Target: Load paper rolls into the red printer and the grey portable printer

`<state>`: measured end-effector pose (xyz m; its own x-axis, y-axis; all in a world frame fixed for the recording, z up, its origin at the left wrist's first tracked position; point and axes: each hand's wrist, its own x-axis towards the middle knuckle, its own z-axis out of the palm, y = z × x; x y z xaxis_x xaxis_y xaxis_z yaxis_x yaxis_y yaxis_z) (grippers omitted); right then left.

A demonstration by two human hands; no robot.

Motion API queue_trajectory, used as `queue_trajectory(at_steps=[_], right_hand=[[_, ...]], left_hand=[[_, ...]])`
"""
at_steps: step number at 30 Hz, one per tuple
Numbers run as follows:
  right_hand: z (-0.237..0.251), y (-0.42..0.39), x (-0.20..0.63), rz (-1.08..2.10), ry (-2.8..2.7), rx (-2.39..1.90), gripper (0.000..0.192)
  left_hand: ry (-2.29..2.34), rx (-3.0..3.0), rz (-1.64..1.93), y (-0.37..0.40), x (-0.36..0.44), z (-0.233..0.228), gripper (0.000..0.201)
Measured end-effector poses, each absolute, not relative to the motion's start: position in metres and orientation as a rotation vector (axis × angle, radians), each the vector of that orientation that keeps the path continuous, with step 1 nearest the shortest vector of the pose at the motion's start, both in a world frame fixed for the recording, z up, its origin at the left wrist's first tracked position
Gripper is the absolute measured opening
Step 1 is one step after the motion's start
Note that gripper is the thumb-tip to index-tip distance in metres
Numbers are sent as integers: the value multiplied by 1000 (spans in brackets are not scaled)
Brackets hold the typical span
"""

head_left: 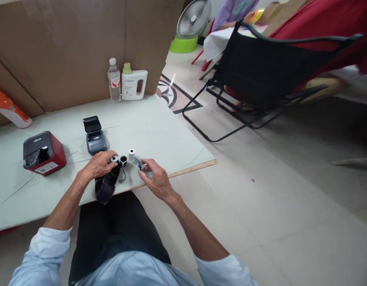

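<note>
My left hand (100,164) is closed at the table's front edge, its fingertips on a small white roll (114,159). Below it a wide black ribbon (107,186) hangs over the edge. Beside that roll stands another small roll with a dark core (123,159), a loose strip trailing from it. My right hand (156,179) pinches a small clear and dark piece (137,162), too small to name surely. Just behind this piece is a white paper roll (131,153). A small dark label printer (95,139) with its lid raised sits beyond my left hand.
A red and black printer (45,153) stands at the left. Farther back are an orange and white bottle (11,107), a water bottle (114,81) and a white detergent jug (132,84) against cardboard (67,47). Right of the table are a black folding chair (267,71), a fan (193,20) and a person's purple sleeve (228,12).
</note>
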<state>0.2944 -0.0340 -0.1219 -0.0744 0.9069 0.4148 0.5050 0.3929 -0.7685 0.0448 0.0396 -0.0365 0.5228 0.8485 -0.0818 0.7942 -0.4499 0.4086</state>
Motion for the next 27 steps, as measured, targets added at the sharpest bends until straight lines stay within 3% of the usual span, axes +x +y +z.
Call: queue_trajectory(at_steps=[11,16,27], right_hand=[[-124,-32,294,558,-1707,-1235,31],[-124,-31,293,567,-1703,-1252,29],[-121,-30,297,533,-1713,-1238,28]], left_hand=[[1451,2433,78,33,26,-24,38],[1340,2496,246,41,55,-19,36],[1319,2469,49,50,85,-22,40]])
